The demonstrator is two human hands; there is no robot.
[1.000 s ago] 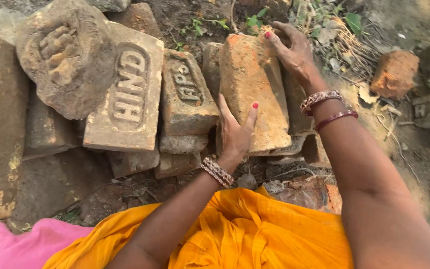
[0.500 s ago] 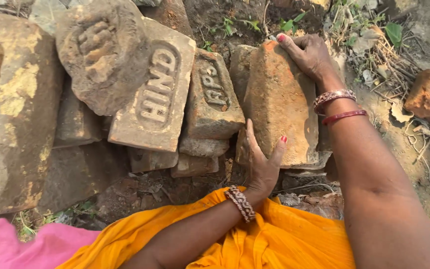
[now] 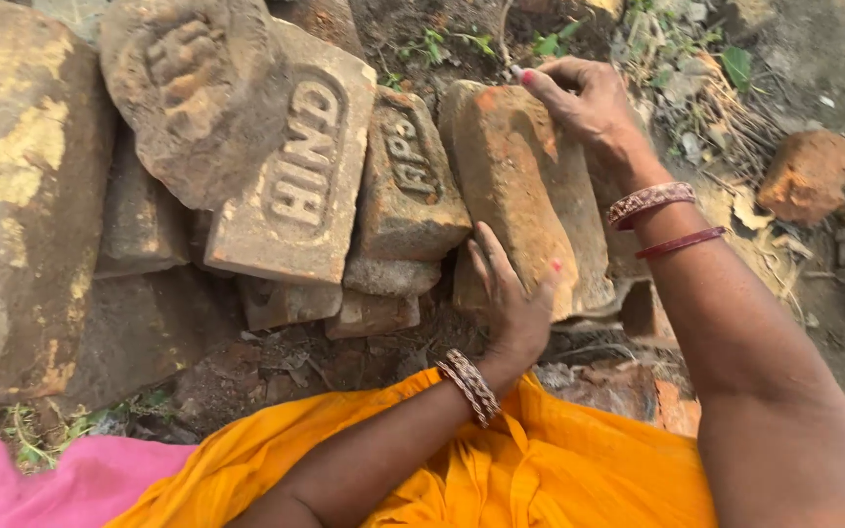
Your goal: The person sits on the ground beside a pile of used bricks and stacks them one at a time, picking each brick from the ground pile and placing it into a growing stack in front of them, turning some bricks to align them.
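The orange-red brick (image 3: 530, 186) lies tilted in the middle of the scene, leaning on the pile of older bricks, just right of a small stamped grey brick (image 3: 411, 181). I see 2 hands on it. My left hand (image 3: 515, 298) presses flat against its near end, fingers spread, thumb on the face. My right hand (image 3: 589, 103) curls over its far top corner, fingers bent and gripping the edge. Further left rests a large stamped brick (image 3: 295, 176), with a rounded broken chunk (image 3: 193, 93) on it. A lone reddish brick piece (image 3: 809, 174) sits on the dirt to the far right. I see no containers here.
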